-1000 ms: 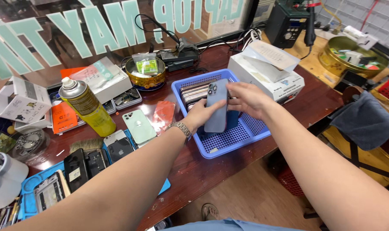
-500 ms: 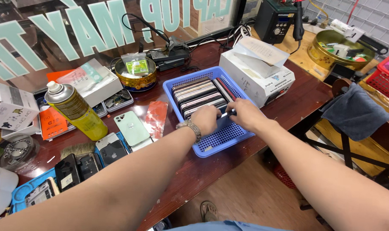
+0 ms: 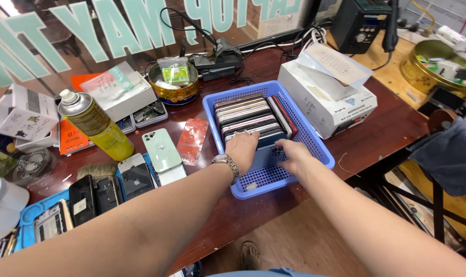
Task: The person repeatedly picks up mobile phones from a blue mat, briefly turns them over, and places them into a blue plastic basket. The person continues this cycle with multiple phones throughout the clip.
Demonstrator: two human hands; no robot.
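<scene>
A blue plastic basket [image 3: 315, 143] on the dark red table holds a row of phones [image 3: 248, 115] standing on edge. Both hands are inside it. My left hand [image 3: 242, 149], with a metal watch on its wrist, rests on the near end of the row. My right hand [image 3: 294, 155] is beside it, fingers on a dark phone [image 3: 276, 150] that stands pushed against the front of the row. Only that phone's camera corner shows between the two hands.
A white box [image 3: 328, 105] with a loose lid stands right of the basket. To the left are a pale green phone [image 3: 161, 149], a red packet [image 3: 192, 139], a yellow spray can [image 3: 97, 128], a gold bowl [image 3: 174, 90] and opened phones on a blue mat [image 3: 30, 215].
The dark phone, held up over the basket a second ago, has come down and now stands against the front of the row. Both hands dropped into the basket with it.
</scene>
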